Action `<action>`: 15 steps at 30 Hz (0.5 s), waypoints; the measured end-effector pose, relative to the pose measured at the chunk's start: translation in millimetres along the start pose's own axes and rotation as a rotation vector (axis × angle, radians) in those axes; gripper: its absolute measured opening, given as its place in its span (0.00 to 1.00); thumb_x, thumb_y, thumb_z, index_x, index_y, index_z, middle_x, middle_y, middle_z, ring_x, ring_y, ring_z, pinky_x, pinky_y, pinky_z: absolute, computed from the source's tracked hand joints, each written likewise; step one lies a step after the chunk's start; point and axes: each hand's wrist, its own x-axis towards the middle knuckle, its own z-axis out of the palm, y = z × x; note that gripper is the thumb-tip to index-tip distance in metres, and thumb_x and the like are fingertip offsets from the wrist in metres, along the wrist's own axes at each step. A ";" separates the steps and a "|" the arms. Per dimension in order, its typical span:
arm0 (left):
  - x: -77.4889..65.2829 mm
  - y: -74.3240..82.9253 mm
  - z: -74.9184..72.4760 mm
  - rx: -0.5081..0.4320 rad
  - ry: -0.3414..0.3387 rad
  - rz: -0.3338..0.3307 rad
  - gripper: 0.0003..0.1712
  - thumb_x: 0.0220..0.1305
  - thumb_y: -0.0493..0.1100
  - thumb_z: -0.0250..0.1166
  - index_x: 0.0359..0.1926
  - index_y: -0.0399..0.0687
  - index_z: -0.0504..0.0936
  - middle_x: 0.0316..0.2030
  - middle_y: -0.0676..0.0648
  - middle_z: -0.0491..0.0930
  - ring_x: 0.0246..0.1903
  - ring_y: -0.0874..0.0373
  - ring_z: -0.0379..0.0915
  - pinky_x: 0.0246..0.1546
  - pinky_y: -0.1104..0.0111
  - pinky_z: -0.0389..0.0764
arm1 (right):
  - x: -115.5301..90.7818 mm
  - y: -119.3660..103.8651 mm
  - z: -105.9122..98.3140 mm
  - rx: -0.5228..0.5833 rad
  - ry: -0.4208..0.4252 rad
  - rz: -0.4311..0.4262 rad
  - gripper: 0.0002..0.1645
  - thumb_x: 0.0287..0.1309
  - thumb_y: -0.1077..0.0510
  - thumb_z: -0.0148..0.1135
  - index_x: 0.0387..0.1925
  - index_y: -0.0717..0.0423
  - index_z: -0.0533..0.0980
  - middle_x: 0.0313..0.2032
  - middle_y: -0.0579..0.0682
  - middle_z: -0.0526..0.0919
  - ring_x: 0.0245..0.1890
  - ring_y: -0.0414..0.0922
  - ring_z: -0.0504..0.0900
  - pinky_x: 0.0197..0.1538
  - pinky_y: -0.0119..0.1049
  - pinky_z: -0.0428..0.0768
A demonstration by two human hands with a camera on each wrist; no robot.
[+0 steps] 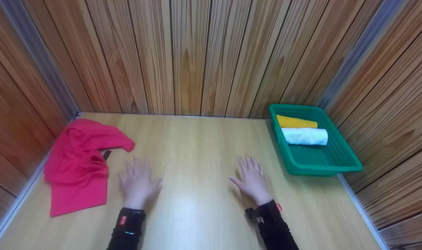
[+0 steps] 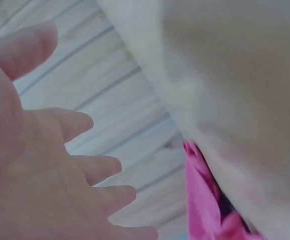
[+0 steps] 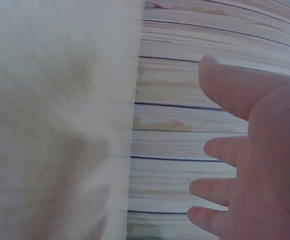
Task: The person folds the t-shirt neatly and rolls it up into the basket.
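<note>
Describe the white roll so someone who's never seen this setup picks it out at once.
Near the far right corner of the table stands a green basket. The white roll lies inside it, next to a yellow bundle. In the head view it is the lower of the two, and white where its neighbour is yellow.

cloth (image 1: 77, 170) left on table (image 1: 197, 166); basket (image 1: 322, 168) right, rolls (image 1: 304, 136) inside

Left hand (image 1: 138, 185) and right hand (image 1: 253, 182) bare, left sleeve (image 1: 123, 240) and right sleeve (image 1: 277, 233) black, left wristband (image 1: 136, 216) black with red, pale-lettered label (image 1: 123, 220), right wristband (image 1: 269, 211) likewise black with small red tag (image 1: 279, 207) outside and dark fitting (image 1: 252, 214) on thumb side.
</note>
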 end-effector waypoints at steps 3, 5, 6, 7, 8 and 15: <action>5.7 -20.5 -13.1 0.018 0.039 -0.013 0.51 0.60 0.58 0.66 0.75 0.39 0.55 0.73 0.25 0.41 0.72 0.26 0.31 0.62 0.28 0.35 | 0.8 -4.4 -0.7 0.006 0.028 -0.028 0.49 0.59 0.40 0.66 0.72 0.61 0.61 0.71 0.68 0.57 0.71 0.66 0.54 0.70 0.64 0.47; 10.7 -36.3 -23.6 -0.003 0.057 -0.041 0.52 0.59 0.55 0.68 0.74 0.36 0.54 0.73 0.24 0.41 0.71 0.25 0.30 0.61 0.27 0.35 | 1.4 -7.0 -0.8 0.007 0.042 -0.044 0.48 0.59 0.40 0.66 0.71 0.62 0.61 0.70 0.68 0.59 0.71 0.66 0.56 0.70 0.62 0.48; 13.3 -44.5 -29.0 -0.020 0.057 -0.062 0.52 0.59 0.54 0.68 0.74 0.35 0.53 0.72 0.23 0.39 0.71 0.24 0.29 0.61 0.26 0.34 | 1.4 -8.3 -1.0 0.006 0.049 -0.052 0.48 0.59 0.40 0.66 0.71 0.62 0.61 0.70 0.68 0.60 0.70 0.65 0.57 0.71 0.62 0.49; 15.8 -52.8 -34.8 -0.035 0.055 -0.084 0.53 0.58 0.53 0.68 0.74 0.33 0.52 0.72 0.22 0.38 0.70 0.24 0.27 0.60 0.25 0.34 | 1.5 -9.3 -0.7 0.006 0.054 -0.058 0.47 0.59 0.41 0.66 0.71 0.62 0.61 0.70 0.67 0.61 0.70 0.65 0.58 0.70 0.61 0.50; 18.0 -61.1 -40.4 -0.055 0.045 -0.107 0.53 0.59 0.53 0.68 0.74 0.33 0.51 0.71 0.21 0.36 0.70 0.23 0.25 0.59 0.25 0.33 | 1.5 -10.1 -0.5 0.005 0.056 -0.063 0.47 0.60 0.41 0.66 0.71 0.62 0.62 0.69 0.67 0.62 0.70 0.65 0.58 0.70 0.61 0.50; 27.7 -104.6 -61.7 -0.124 0.070 -0.185 0.56 0.57 0.48 0.70 0.75 0.31 0.46 0.70 0.19 0.32 0.69 0.22 0.22 0.58 0.24 0.35 | 1.4 -14.3 6.6 0.004 0.045 -0.107 0.43 0.60 0.45 0.67 0.69 0.64 0.64 0.68 0.66 0.65 0.69 0.63 0.61 0.69 0.61 0.55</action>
